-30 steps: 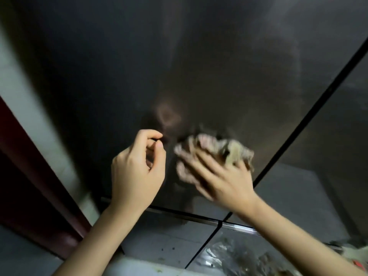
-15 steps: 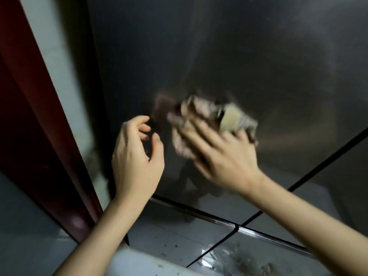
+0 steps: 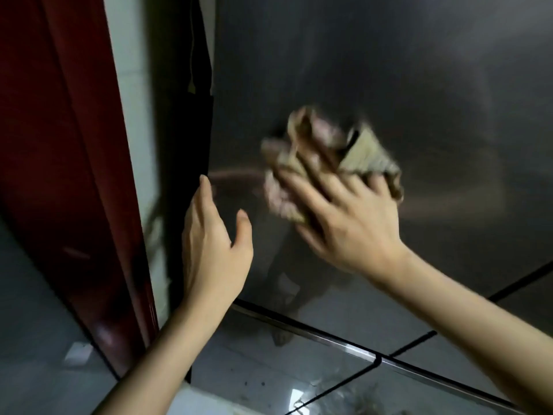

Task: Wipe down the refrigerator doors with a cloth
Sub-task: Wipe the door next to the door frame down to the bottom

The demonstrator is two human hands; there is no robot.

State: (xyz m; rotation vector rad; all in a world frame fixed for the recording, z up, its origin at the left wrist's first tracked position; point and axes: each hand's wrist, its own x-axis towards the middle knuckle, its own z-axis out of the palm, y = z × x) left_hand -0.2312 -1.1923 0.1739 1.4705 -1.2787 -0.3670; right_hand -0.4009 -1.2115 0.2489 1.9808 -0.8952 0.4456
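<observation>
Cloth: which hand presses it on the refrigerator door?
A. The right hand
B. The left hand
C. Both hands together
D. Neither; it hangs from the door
A: the right hand spreads its fingers over the cloth on the refrigerator door; the left hand is open, empty.

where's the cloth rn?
Head view, centre-right: cloth bunched under the right hand, pressed on the upper refrigerator door, right of the open left hand.

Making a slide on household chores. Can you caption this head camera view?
Right hand presses a crumpled cloth against the dark refrigerator door; left hand open beside it.
</observation>
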